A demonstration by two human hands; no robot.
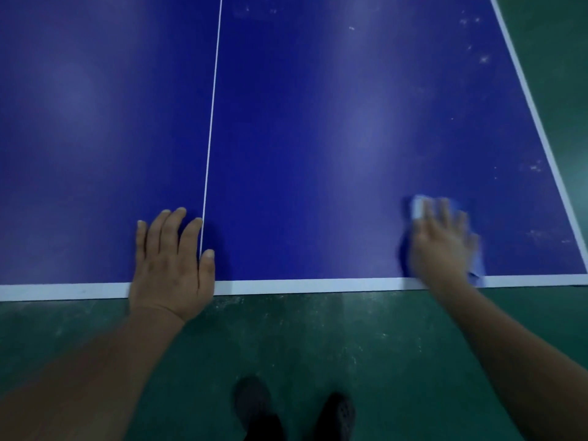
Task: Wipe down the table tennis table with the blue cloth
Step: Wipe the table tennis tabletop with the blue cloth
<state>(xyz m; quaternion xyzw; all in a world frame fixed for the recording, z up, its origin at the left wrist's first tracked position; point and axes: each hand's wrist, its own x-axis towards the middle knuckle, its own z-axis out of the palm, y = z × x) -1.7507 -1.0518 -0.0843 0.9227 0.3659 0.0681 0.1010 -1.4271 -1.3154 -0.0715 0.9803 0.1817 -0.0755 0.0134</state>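
Two hands are on the big blue table tennis table [318, 138]. The left hand [173, 265] lies flat on the table top, close to the near edge. Its fingers are straight and a little spread, and it holds nothing. The pointer finger lies right next to the thin white line [211, 122] that runs up the middle of the table, and the thumb sits on the other side of that line. The heel of this hand covers a bit of the wide white stripe [302, 286] along the near edge.

The right hand [440, 241] is far off to the right, well apart from the left hand. It is blurry. It lies on top of the blue cloth [416, 206] with its fingers spread out straight, pressing the cloth flat on the table. The cloth peeks out past the fingertips as a pale patch, and another bit of it shows by the wrist, near the white edge stripe. The cloth is near the right corner of the table.

Small white specks and smudges [483, 58] dot the table along the right side, above the cloth.

Below the table edge is a green floor [318, 338] with pale scuff marks. Two dark shoes [254, 405] stand on it, at the bottom of the view
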